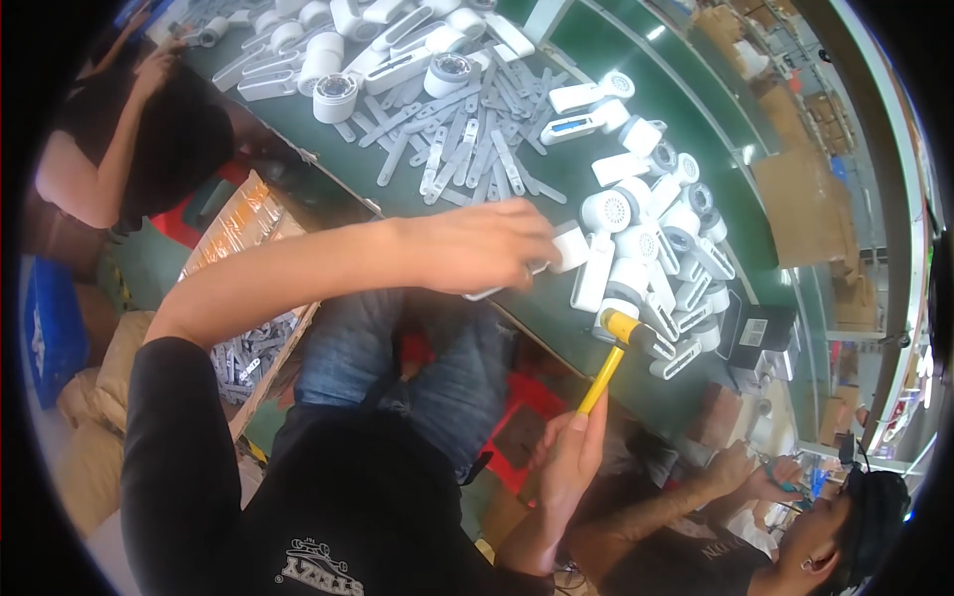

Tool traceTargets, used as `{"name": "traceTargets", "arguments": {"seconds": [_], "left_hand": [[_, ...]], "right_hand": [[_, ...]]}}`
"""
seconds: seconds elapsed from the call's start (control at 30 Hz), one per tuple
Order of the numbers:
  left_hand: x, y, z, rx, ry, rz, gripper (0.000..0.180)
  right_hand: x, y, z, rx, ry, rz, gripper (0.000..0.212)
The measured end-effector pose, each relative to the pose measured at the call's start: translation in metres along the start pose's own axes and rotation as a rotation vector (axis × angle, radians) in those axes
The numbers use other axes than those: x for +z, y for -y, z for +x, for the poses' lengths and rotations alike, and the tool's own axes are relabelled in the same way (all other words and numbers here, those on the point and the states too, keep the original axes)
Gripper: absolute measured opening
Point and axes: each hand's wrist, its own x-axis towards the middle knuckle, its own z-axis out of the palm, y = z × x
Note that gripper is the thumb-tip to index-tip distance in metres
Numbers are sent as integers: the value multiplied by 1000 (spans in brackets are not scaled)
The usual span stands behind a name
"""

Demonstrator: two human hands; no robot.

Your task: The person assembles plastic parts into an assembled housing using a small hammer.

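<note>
My left hand (487, 246) reaches across the near edge of the green table, closed around a white handheld fan (570, 246). The fan's round head sticks out past my fingers; most of its handle is hidden under my hand. Lower right, my right hand (574, 452) grips a mallet by its yellow handle (602, 380). The mallet's yellow head (622, 326) is raised in front of the near end of a pile of white handheld fans (636, 241). Farther off lies a heap of flat grey strips (467, 139).
More white fans (323, 60) crowd the far left of the table (353, 159). A cardboard box (283, 363) of small grey parts stands left of my legs. A dark box (765, 343) sits at the right. Co-workers sit at left and lower right, one with hands (735, 467) at work.
</note>
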Motion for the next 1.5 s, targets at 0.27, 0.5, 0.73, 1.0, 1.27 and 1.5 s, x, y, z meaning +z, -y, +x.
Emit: {"name": "traceTargets", "arguments": {"seconds": [0.27,0.5,0.73,1.0,1.27,1.5], "left_hand": [[31,-25,-61,-301,-445,73,35],[34,-24,-61,-317,-462,-18,28],[32,-25,-63,-331,-461,-38,28],[53,-37,-61,-626,-539,-159,56],[45,-42,-72,-791,-528,-131,51],[-21,-91,-150,-760,-763,273,34]], "right_hand": [[34,46,13,-87,157,-320,55],[64,23,46,-216,162,-588,56],[59,25,48,-214,149,-666,55],[67,41,32,-227,267,-740,54],[68,46,30,-297,299,-666,54],[61,11,81,-278,139,48,51]]}}
